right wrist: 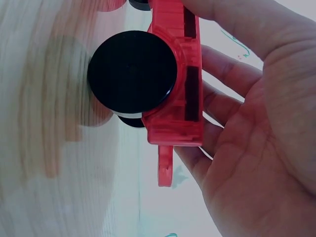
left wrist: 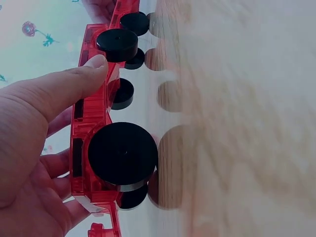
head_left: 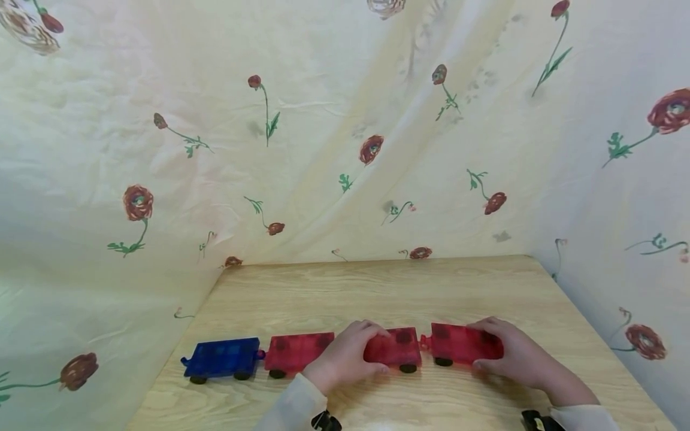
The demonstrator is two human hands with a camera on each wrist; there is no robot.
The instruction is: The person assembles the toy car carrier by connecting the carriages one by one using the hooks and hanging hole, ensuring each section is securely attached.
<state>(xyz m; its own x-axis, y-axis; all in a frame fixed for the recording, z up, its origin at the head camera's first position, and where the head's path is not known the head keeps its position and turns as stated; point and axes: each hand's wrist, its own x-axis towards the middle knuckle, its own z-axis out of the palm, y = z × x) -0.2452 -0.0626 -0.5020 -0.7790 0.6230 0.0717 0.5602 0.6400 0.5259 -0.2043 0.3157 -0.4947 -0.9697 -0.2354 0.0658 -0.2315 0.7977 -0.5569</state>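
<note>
Four-wheeled toy train cars stand in a row on the wooden table. My left hand (head_left: 349, 354) grips a translucent red car (head_left: 401, 348) by its long sides, thumb near and fingers on the far side. Another red car (head_left: 458, 344) is at the right end, held the same way by my right hand (head_left: 518, 354). Between these two cars a small red hitch (head_left: 425, 342) bridges the gap. In the right wrist view, a hitch (right wrist: 165, 168) sticks out from the right car's free end. The held cars' black wheels (left wrist: 123, 155) are at the tabletop.
To the left, a third red car (head_left: 293, 353) stands beside a blue car (head_left: 223, 358), their ends meeting at a small hitch (head_left: 261, 354). My left hand hides the third red car's right end. Flowered cloth (head_left: 323, 120) hangs behind and beside the table (head_left: 377, 287).
</note>
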